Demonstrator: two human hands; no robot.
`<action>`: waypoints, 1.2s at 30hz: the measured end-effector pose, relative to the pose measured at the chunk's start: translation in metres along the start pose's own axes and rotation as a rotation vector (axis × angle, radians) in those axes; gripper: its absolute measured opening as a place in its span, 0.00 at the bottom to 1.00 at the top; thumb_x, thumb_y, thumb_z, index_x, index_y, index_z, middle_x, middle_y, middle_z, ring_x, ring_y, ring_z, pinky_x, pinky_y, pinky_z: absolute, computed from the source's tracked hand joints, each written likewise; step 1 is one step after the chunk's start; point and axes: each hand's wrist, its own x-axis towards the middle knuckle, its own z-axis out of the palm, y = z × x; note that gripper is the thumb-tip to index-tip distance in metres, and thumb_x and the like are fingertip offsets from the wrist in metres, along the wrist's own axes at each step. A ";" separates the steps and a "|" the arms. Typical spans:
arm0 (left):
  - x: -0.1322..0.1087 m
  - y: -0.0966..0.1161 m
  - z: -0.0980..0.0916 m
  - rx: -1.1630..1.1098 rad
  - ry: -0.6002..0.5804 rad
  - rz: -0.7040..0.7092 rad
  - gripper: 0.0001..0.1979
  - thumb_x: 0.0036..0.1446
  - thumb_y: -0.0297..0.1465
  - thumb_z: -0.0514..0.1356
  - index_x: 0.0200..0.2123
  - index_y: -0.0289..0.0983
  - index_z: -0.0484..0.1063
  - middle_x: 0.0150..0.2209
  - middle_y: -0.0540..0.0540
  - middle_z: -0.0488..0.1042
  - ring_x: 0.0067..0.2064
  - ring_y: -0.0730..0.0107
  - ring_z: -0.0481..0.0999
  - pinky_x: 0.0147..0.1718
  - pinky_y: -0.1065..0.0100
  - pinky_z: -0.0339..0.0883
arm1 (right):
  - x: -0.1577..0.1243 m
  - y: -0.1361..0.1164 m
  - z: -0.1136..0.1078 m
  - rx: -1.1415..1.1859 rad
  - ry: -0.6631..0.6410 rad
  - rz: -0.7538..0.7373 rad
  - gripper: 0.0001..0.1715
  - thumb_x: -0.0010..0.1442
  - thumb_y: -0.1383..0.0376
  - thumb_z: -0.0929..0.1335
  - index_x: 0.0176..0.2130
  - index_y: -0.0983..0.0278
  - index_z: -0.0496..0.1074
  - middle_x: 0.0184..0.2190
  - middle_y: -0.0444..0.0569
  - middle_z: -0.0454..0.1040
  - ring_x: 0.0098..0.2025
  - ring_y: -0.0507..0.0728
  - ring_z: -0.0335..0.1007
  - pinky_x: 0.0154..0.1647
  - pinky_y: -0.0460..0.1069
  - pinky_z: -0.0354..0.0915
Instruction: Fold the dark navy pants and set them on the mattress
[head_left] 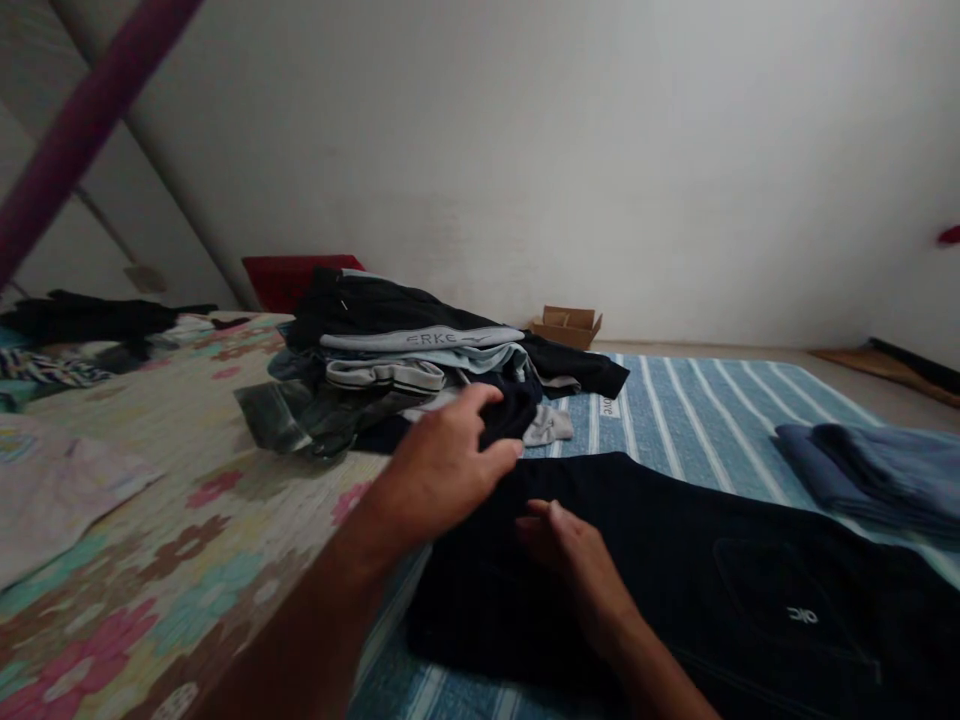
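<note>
A dark navy garment (pixel 705 570) with a small white logo lies spread flat on the blue striped sheet (pixel 690 410). My left hand (pixel 442 465) reaches forward over its far edge, fingers curled onto dark cloth at the foot of a pile of folded clothes (pixel 405 360). My right hand (pixel 570 560) rests on the navy garment, fingers bent against the fabric near the left hand.
A floral quilt (pixel 172 520) covers the left side. Folded blue clothes (pixel 870 465) lie at the right. A small open cardboard box (pixel 568 325) and a red cushion (pixel 289 278) stand by the white wall. Dark clothes (pixel 82 318) lie far left.
</note>
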 end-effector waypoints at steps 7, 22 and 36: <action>-0.049 0.033 0.121 0.455 -0.492 0.336 0.25 0.49 0.27 0.57 0.53 0.32 0.61 0.37 0.36 0.76 0.37 0.51 0.77 0.33 0.58 0.70 | -0.019 -0.003 -0.065 0.413 0.268 0.167 0.29 0.53 0.42 0.65 0.36 0.64 0.71 0.28 0.50 0.74 0.36 0.61 0.73 0.34 0.52 0.67; -0.103 -0.025 0.176 0.208 -0.316 0.343 0.36 0.45 0.26 0.57 0.60 0.33 0.54 0.54 0.35 0.67 0.52 0.53 0.69 0.49 0.56 0.67 | -0.012 -0.009 -0.075 -0.219 0.538 0.073 0.40 0.45 0.50 0.73 0.52 0.67 0.63 0.44 0.54 0.73 0.48 0.61 0.69 0.50 0.52 0.63; -0.109 -0.053 0.194 0.180 0.000 0.595 0.27 0.50 0.28 0.57 0.55 0.33 0.59 0.51 0.34 0.72 0.50 0.54 0.73 0.44 0.59 0.73 | -0.002 0.007 -0.077 -0.409 0.479 -0.102 0.38 0.45 0.65 0.70 0.55 0.66 0.59 0.42 0.49 0.73 0.43 0.58 0.70 0.44 0.50 0.65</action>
